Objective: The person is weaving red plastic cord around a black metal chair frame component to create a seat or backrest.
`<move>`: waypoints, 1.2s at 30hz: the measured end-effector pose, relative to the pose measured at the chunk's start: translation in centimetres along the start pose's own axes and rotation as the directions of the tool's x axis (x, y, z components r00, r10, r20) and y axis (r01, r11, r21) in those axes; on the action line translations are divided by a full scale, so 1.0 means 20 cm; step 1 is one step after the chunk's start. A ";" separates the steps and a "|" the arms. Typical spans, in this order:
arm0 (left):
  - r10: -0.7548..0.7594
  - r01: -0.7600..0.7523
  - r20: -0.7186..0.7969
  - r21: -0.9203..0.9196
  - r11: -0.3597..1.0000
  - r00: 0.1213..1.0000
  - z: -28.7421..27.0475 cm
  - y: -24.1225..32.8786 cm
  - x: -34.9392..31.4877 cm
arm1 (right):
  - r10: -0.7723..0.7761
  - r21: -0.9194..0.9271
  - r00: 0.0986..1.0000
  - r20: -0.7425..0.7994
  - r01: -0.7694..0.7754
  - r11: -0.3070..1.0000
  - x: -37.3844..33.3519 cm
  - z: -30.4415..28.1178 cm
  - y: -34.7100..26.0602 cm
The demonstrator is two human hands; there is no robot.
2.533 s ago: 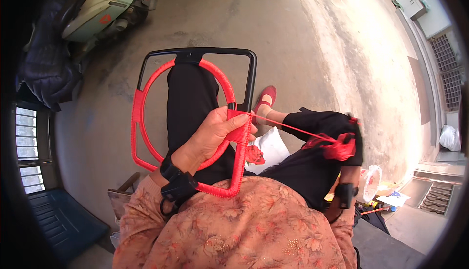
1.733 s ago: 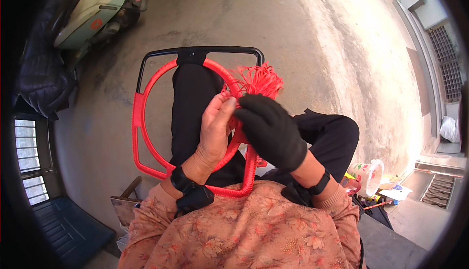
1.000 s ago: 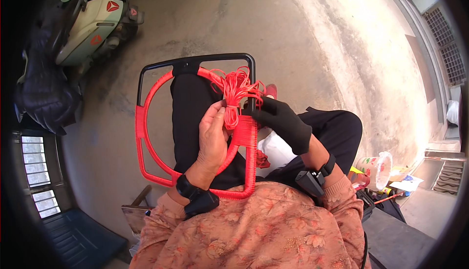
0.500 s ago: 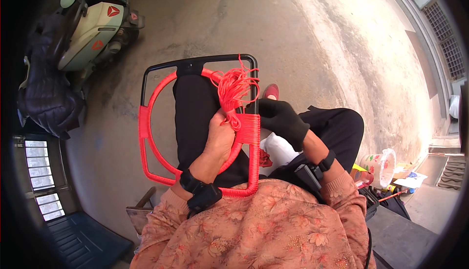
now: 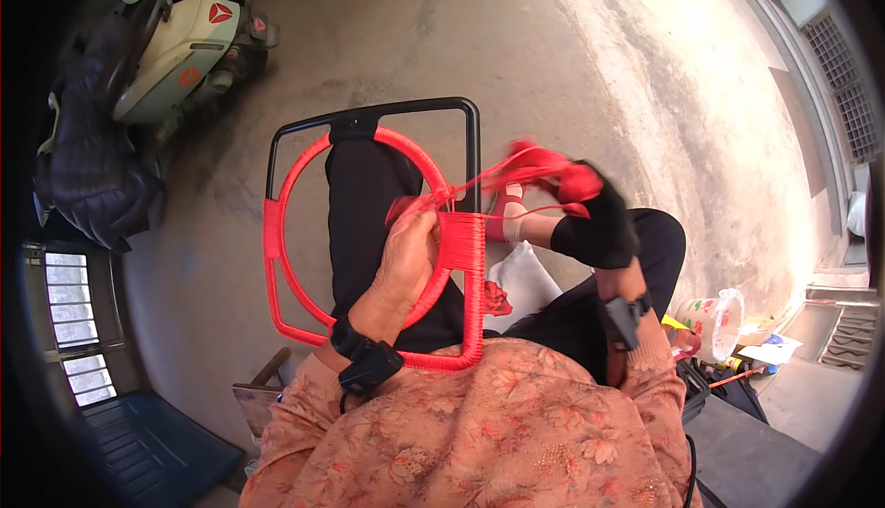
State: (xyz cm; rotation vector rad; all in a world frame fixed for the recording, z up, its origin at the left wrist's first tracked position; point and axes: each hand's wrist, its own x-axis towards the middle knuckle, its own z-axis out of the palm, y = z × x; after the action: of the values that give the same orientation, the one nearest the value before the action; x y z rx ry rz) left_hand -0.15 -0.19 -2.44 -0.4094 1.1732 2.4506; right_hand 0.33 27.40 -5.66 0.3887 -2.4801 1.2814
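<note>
Over the person's left thigh lies a rectangular metal frame [image 5: 474, 310] with a ring [image 5: 300, 159] set inside it, bound in red cord along the lower part and bare black at the top. The left hand [image 5: 410, 257] has its fingers closed round the frame where ring and right side bar meet, hiding part of the ring. From there red strands cross the side bar to a loose cord bundle [image 5: 539, 174], gripped in the fingers of the black-gloved right hand [image 5: 604, 222], both blurred. The black left trouser leg [image 5: 369, 185] fills much of the ring's opening from behind. Between the legs, just beside the frame, sits a white item [image 5: 533, 282] with a crumpled red piece [image 5: 498, 299] against it; a red shoe [image 5: 502, 218] shows beyond. Further out, a translucent tub [image 5: 717, 319] stands to the right, a slatted dark blue seat [image 5: 157, 448] at lower left, and a scooter [image 5: 180, 56] with a quilted cover [image 5: 97, 171] at upper left, well apart on the concrete floor [image 5: 350, 52]
</note>
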 end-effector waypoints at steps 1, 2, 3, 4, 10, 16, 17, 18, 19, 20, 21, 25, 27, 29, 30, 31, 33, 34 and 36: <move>0.020 -0.020 0.029 -0.011 1.000 0.999 0.00 0.00 0.00 | 0.145 0.007 0.987 -0.062 -0.145 0.989 -0.06 -0.07 0.01; 0.031 -0.031 0.053 0.007 0.999 0.998 0.00 0.01 0.00 | 0.302 0.028 0.946 -0.116 -0.301 0.953 -0.12 -0.15 0.01; 0.045 -0.046 0.106 0.012 0.999 0.993 0.00 0.01 0.00 | 0.479 0.168 0.865 -0.151 -0.455 0.875 -0.17 -0.20 -0.01; 0.040 -0.041 0.076 0.022 0.999 0.996 0.01 0.02 0.00 | 0.479 0.165 0.866 -0.147 -0.456 0.875 -0.18 -0.24 -0.03; -0.031 0.027 0.130 0.029 0.999 0.991 0.05 0.04 -0.04 | 0.206 -0.378 0.959 -0.196 -0.268 0.886 -0.18 -0.45 -0.26; -0.016 0.008 0.168 0.050 0.999 0.986 0.06 0.05 -0.05 | 0.324 -0.089 0.922 -0.212 -0.349 0.933 -0.15 -0.46 -0.17; -0.018 0.008 0.165 0.062 0.998 0.986 0.05 0.04 -0.05 | 0.393 0.073 0.893 -0.218 -0.387 0.919 -0.13 -0.48 -0.15; -0.040 0.028 0.145 0.083 0.996 0.989 0.05 0.04 -0.05 | 0.472 0.279 0.856 -0.212 -0.410 0.869 -0.11 -0.50 -0.13; -0.020 0.010 0.159 0.064 0.998 0.987 0.05 0.04 -0.05 | 0.533 0.475 0.826 -0.186 -0.399 0.784 -0.08 -0.51 -0.13; -0.010 0.000 0.157 0.059 0.998 0.987 0.04 0.04 -0.04 | 0.567 0.641 0.811 -0.145 -0.360 0.678 -0.05 -0.53 -0.13; -0.001 -0.008 0.156 0.057 0.998 0.988 0.04 0.04 -0.04 | 0.572 0.768 0.815 -0.089 -0.309 0.560 -0.03 -0.54 -0.15; -0.002 0.000 0.152 0.009 1.000 0.988 0.05 0.04 -0.04 | 0.276 0.970 0.937 0.213 -0.238 0.059 0.02 -0.52 -0.26; -0.013 0.011 0.147 0.014 1.000 0.989 0.05 0.05 -0.04 | 0.108 0.950 0.945 0.310 -0.302 -0.084 0.01 -0.54 -0.26; -0.003 0.000 0.150 0.022 1.000 0.989 0.05 0.05 -0.04 | 0.177 0.954 0.939 0.294 -0.299 -0.001 -0.03 -0.64 -0.19; 0.002 -0.006 0.157 0.026 1.000 0.988 0.05 0.05 -0.04 | 0.474 0.935 0.864 0.166 -0.291 0.203 -0.08 -0.73 -0.13; 0.003 -0.006 0.156 0.020 1.000 0.988 0.04 0.05 -0.04 | 0.643 0.865 0.766 -0.003 -0.320 0.385 -0.12 -0.86 -0.06; 0.000 0.004 0.149 -0.027 1.000 0.989 0.03 0.04 -0.05 | 0.636 0.842 0.763 -0.117 -0.263 0.470 -0.16 -1.15 0.17; 0.003 -0.001 0.139 -0.020 1.000 0.990 0.03 0.04 -0.05 | 0.508 0.883 0.860 0.048 -0.275 0.381 -0.22 -1.32 0.27; 0.018 -0.017 0.140 -0.012 1.000 0.990 0.03 0.04 -0.04 | 0.746 0.586 0.440 -0.500 -0.462 0.666 -0.35 -1.58 0.42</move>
State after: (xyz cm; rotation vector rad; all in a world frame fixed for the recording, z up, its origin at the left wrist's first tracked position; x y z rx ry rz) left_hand 0.16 -0.49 -1.17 -0.2266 1.1105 2.4569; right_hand 8.46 58.77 2.49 -0.9299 -1.6750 1.7266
